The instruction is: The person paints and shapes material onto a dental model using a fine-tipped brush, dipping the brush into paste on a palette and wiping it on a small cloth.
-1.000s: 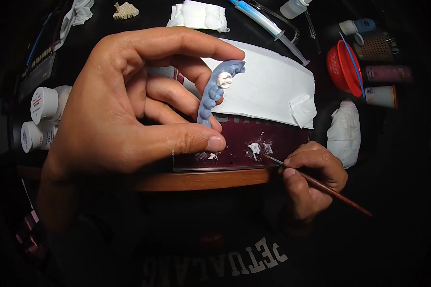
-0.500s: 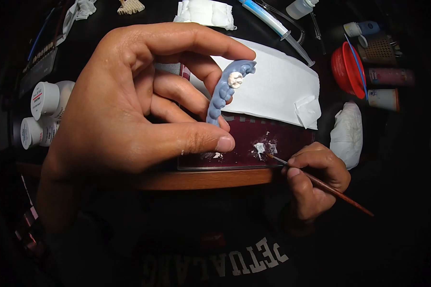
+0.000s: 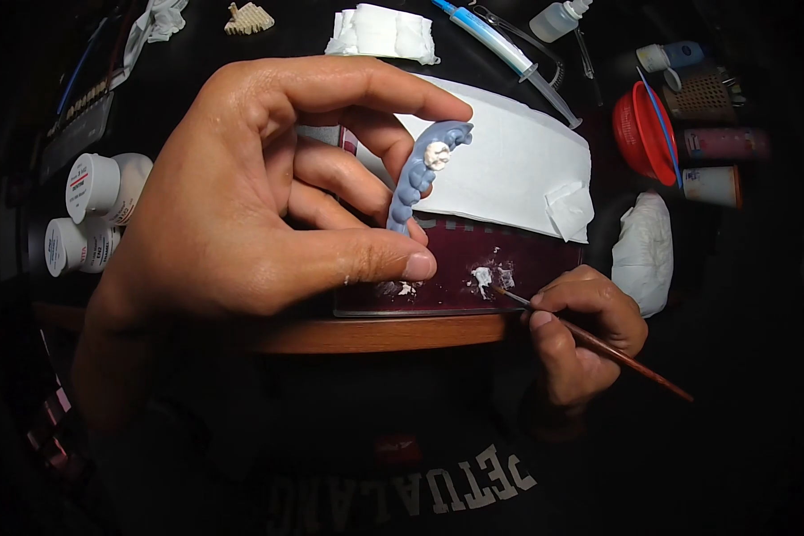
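Observation:
Between thumb and index finger, my left hand grips a blue-grey dental model, held upright above the work surface. One tooth on it, near the top, is white. My right hand pinches a thin brush with a reddish-brown handle. The brush tip points left, at a patch of white paste on a dark red glass slab. Beneath the fingers of my left hand, a smaller white smear lies on the slab. A folded white paper sheet covers the slab's back part.
White-lidded jars stand at the left. Farther back are a tissue pad, a blue syringe and a dropper bottle. To the right lie a red bowl, a small cup and a wrapped white bundle.
My left hand and the model have shifted slightly right in view since the first frame. The brush tip stays beside the white paste, and both grips are unchanged.

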